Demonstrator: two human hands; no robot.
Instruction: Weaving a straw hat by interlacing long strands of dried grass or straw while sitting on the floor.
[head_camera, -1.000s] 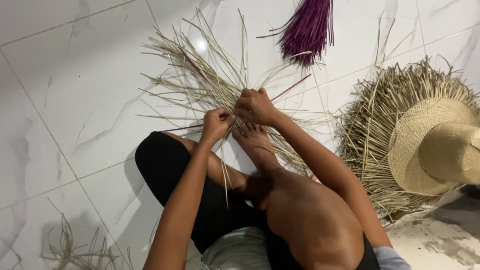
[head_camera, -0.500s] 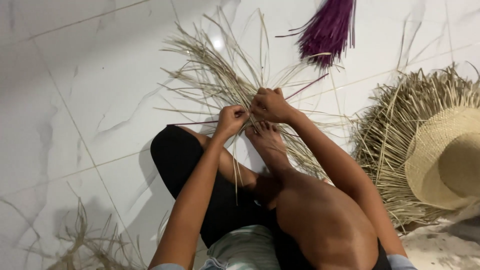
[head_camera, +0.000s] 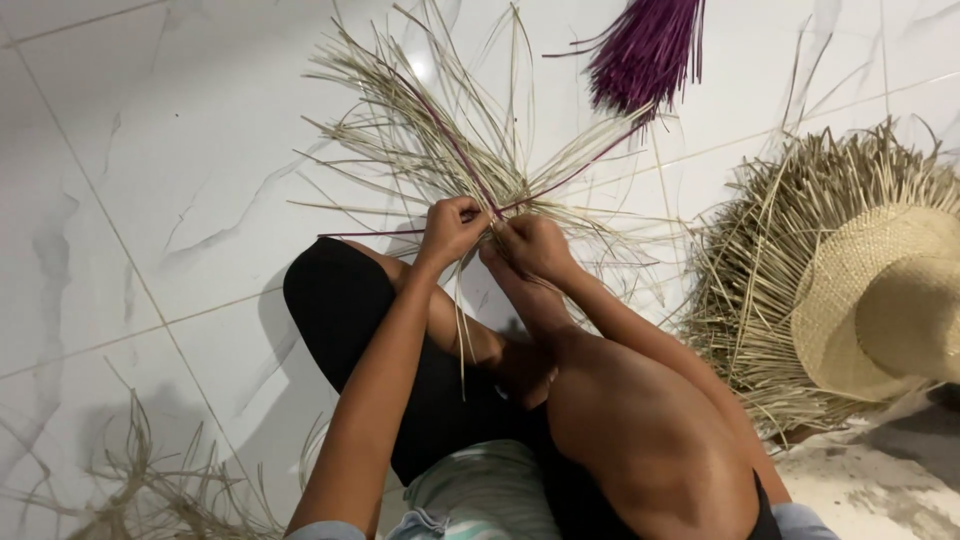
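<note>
Both grips, left hand (head_camera: 452, 228) and right hand (head_camera: 533, 245), clamped on straw weave (head_camera: 440, 150), straw hat (head_camera: 880, 300) far right.

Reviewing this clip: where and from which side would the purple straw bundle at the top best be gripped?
Probably at the purple bundle's gathered upper part near the picture's top edge, closing across it from one side. The strands lie packed together there, while the lower ends fan out loose on the white floor.

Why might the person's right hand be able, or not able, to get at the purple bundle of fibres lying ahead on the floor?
Probably able: the purple bundle lies on bare tile beyond the straw work, nothing covering it. But the right hand is gripping straw strands.
</note>
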